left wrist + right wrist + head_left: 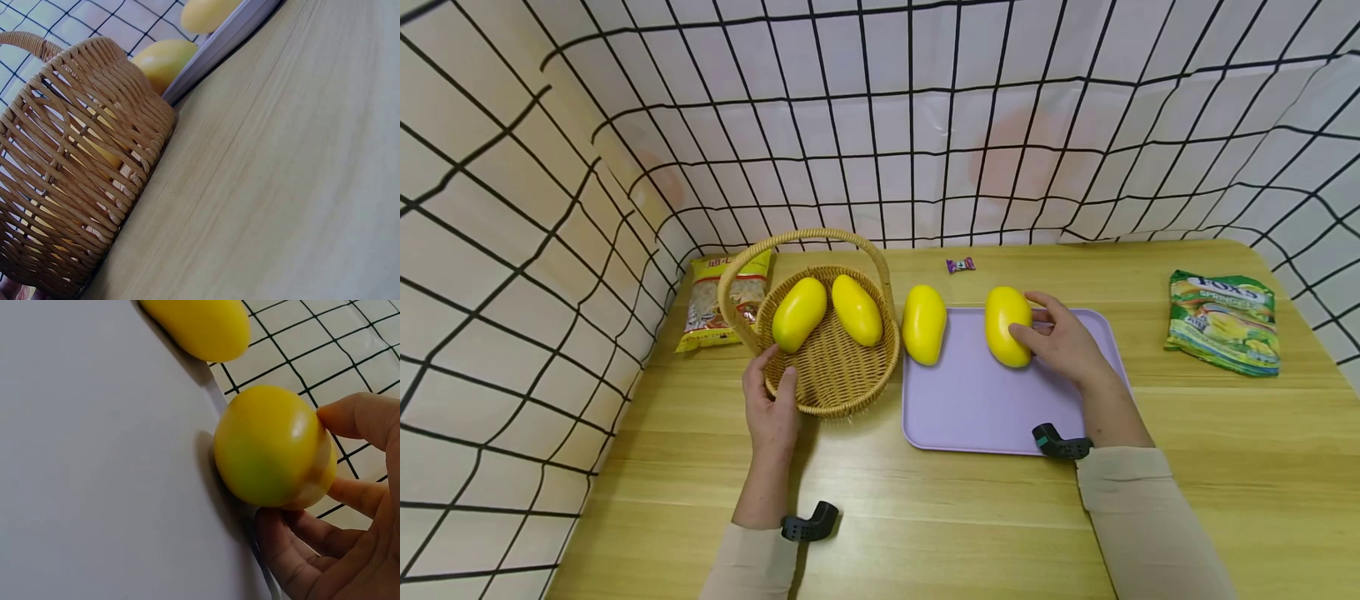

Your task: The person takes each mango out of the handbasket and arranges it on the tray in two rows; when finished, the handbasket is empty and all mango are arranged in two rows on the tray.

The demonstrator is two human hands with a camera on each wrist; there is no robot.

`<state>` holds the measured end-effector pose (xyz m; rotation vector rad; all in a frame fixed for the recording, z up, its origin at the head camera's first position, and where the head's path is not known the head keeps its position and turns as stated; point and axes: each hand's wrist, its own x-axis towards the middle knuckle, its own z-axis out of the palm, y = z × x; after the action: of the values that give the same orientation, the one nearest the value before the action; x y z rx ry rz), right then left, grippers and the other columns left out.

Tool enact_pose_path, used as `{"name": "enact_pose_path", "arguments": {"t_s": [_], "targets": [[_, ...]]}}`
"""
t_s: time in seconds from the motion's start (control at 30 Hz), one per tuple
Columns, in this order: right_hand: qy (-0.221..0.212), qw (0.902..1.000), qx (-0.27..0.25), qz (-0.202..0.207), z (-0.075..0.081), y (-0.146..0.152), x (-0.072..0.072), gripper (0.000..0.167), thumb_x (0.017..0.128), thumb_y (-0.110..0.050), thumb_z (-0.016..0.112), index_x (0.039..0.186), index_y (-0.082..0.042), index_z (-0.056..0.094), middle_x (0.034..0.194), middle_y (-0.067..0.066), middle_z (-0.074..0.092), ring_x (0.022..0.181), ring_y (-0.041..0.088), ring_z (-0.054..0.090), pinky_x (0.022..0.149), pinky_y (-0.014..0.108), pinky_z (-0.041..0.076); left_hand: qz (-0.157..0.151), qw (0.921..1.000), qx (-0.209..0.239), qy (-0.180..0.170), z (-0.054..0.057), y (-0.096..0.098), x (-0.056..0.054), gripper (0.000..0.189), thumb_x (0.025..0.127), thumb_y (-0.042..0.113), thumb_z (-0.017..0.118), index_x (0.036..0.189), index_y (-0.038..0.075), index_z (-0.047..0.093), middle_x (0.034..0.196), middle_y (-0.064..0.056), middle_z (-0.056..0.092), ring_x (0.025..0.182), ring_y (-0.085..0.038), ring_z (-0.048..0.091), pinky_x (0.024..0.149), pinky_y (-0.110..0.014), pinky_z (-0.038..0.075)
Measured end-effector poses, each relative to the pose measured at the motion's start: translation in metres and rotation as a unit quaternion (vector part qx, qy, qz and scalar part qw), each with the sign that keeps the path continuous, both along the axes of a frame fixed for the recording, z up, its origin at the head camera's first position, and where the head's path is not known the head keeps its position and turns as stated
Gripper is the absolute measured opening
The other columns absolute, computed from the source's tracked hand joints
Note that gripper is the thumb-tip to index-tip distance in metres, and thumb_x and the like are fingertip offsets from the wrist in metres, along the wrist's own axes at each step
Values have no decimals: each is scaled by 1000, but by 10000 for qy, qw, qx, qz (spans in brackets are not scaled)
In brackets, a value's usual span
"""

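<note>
My right hand [1063, 342] grips a yellow mango [1004, 321] over the lilac tray [985, 417], thumb on one side and fingers round the other. In the right wrist view, the same mango [269, 447] shows a greenish patch, and its shadow falls on the tray. A second mango [924, 325] lies at the tray's left edge. Two more mangoes, one on the left [800, 312] and one on the right [857, 310], lie inside the wicker basket [838, 383]. My left hand [770, 408] holds the basket's near left rim, thumb over its edge.
A yellow food packet [703, 304] lies behind the basket on the left, partly hidden by its arched handle [820, 233]. One small purple wrapped candy [960, 265] lies near the table's back. A green Fox's bag [1223, 325] is at the right. Black-gridded white sheeting [887, 125] surrounds the table.
</note>
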<state>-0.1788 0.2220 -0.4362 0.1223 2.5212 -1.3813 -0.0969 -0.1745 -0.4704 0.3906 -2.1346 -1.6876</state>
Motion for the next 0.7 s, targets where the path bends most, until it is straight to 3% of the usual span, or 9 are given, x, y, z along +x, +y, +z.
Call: {"name": "enact_pose_path", "arguments": {"t_s": [0.37,0.7], "targets": [[-20,9999,-82,-75,1,0,0,83,97,-44,65,164,-20,22,156,24,40,132,41,49,106,50,48,3,10000,45,58,1,1,0,42,98,13,60,140,8,56,150,-15,43,146,-30,35,123,-53,23],[156,9996,246,-10,4,2,2,89,95,-50,65,164,-18,19,157,24,38,129,41,49,102,50,47,-6,9999,120,16,1,1,0,42,98,13,60,140,8,55,151,-14,42,146,-30,34,123,-52,24]]}}
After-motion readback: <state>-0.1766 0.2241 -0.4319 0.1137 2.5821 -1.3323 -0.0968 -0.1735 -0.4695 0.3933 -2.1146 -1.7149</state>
